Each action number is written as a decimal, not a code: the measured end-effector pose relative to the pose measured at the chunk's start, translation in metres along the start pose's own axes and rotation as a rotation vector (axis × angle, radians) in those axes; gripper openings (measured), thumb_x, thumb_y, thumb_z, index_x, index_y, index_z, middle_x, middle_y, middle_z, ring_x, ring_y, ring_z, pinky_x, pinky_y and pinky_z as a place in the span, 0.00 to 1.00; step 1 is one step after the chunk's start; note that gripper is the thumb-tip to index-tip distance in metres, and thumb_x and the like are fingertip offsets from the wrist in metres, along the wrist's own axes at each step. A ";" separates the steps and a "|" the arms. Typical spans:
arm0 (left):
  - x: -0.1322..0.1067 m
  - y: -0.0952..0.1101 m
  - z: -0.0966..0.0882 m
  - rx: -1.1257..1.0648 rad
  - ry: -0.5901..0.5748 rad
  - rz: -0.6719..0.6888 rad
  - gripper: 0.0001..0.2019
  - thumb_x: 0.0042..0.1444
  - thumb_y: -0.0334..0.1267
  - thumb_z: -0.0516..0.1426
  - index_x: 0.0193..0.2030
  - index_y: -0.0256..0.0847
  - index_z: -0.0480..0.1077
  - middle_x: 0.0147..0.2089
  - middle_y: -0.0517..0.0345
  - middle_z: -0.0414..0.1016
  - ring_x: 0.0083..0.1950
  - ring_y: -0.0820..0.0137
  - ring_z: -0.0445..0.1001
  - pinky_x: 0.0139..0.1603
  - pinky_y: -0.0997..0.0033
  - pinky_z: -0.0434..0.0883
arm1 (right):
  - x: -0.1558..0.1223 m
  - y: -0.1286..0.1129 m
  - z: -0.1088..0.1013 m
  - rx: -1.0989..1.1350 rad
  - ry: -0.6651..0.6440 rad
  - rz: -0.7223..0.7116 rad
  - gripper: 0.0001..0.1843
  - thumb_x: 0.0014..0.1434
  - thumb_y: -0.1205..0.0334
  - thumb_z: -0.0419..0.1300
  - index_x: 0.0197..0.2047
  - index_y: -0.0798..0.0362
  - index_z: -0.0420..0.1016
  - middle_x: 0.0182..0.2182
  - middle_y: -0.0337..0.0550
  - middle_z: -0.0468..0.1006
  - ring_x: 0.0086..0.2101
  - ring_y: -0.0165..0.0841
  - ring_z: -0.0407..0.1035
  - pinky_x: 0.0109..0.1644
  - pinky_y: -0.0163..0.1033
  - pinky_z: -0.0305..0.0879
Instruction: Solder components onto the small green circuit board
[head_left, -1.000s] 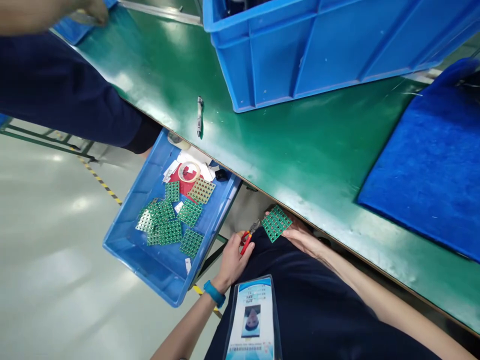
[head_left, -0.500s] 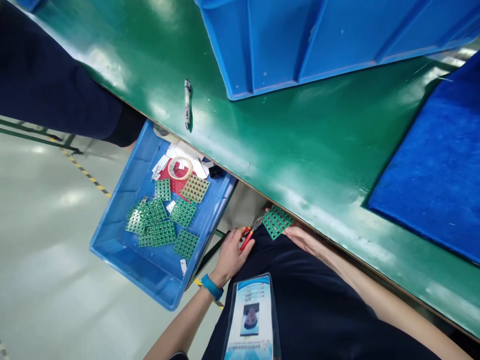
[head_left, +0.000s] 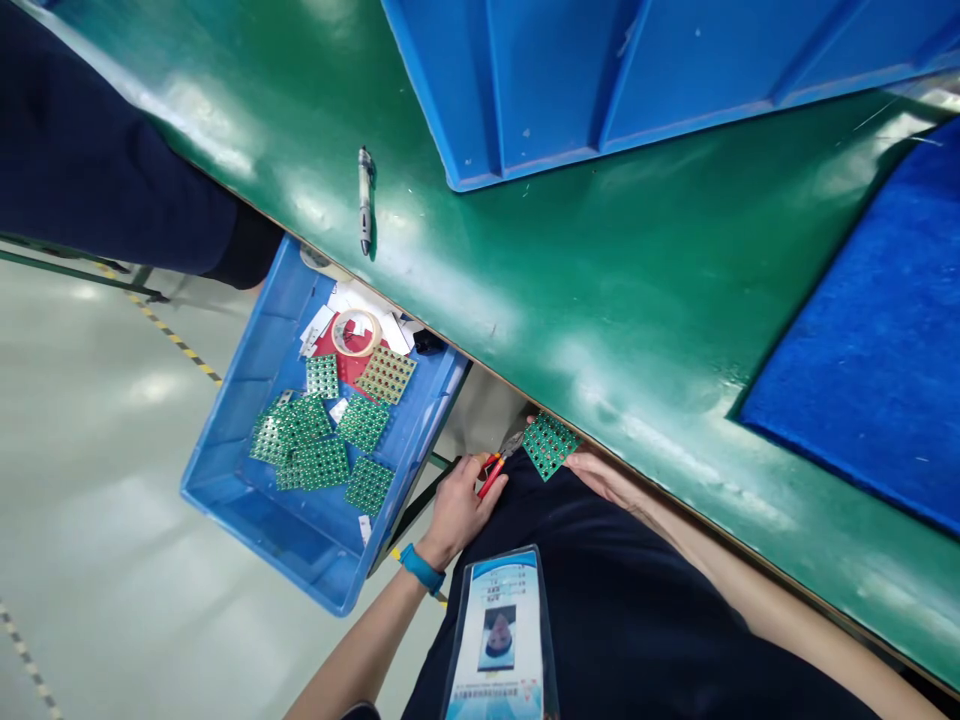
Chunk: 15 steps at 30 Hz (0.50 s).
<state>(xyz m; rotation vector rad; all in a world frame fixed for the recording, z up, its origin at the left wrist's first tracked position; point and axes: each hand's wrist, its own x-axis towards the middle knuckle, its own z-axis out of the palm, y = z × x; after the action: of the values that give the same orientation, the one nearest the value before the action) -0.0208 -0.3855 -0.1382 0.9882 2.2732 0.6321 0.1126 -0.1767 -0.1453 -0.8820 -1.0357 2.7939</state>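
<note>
Red-and-yellow handled pliers (head_left: 493, 474) are gripped in my left hand (head_left: 457, 505), which wears a blue wristband. Their metal jaws point up and right, near the left edge of a green circuit board (head_left: 550, 446); whether they touch it I cannot tell. My right hand (head_left: 592, 472) grips that board by its right side, just below the table edge and over my lap. Part of the right hand's fingers is hidden behind the board. To the left, a blue bin (head_left: 262, 545) holds several green circuit boards (head_left: 322, 462), a tan board (head_left: 386, 375) and a tape roll (head_left: 356, 333).
On the green table (head_left: 637, 270) lie a pen (head_left: 365, 200), a large blue crate (head_left: 547, 90) and a blue mat (head_left: 877, 350). Another person's dark sleeve (head_left: 127, 170) reaches in at the upper left. An ID badge (head_left: 499, 640) hangs over my lap.
The view has shifted slightly. Both hands keep their hold on the pliers and the board, with hardly any movement.
</note>
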 end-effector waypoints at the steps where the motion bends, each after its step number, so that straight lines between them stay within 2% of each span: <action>1: 0.000 -0.001 0.001 0.011 0.003 0.004 0.15 0.67 0.50 0.55 0.53 0.43 0.70 0.46 0.50 0.78 0.45 0.60 0.79 0.47 0.61 0.76 | 0.000 0.001 -0.001 0.006 0.002 0.004 0.32 0.50 0.50 0.72 0.58 0.43 0.74 0.57 0.41 0.79 0.65 0.46 0.63 0.74 0.54 0.51; 4: -0.001 -0.004 0.002 0.014 -0.007 0.015 0.15 0.68 0.50 0.54 0.50 0.42 0.72 0.45 0.49 0.80 0.45 0.60 0.80 0.47 0.61 0.76 | 0.001 0.005 -0.003 0.016 -0.013 0.000 0.32 0.50 0.50 0.71 0.58 0.43 0.73 0.57 0.41 0.79 0.65 0.46 0.63 0.74 0.54 0.51; 10: -0.002 -0.002 -0.001 -0.044 0.001 0.026 0.14 0.68 0.48 0.53 0.49 0.40 0.72 0.45 0.49 0.81 0.44 0.62 0.80 0.46 0.64 0.76 | 0.003 0.013 -0.011 -0.012 0.029 0.009 0.34 0.49 0.48 0.72 0.59 0.43 0.74 0.59 0.42 0.78 0.66 0.46 0.62 0.75 0.57 0.45; 15: -0.002 0.005 -0.004 0.013 0.030 0.072 0.17 0.69 0.48 0.53 0.55 0.41 0.70 0.48 0.48 0.78 0.48 0.61 0.79 0.49 0.63 0.76 | 0.005 0.021 -0.020 -0.042 0.001 0.015 0.36 0.49 0.47 0.71 0.60 0.42 0.73 0.60 0.42 0.76 0.67 0.46 0.59 0.76 0.57 0.42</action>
<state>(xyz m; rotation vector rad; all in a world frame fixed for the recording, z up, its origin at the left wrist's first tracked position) -0.0202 -0.3850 -0.1317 1.0773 2.2796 0.6672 0.1223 -0.1803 -0.1731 -0.8999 -1.0959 2.7934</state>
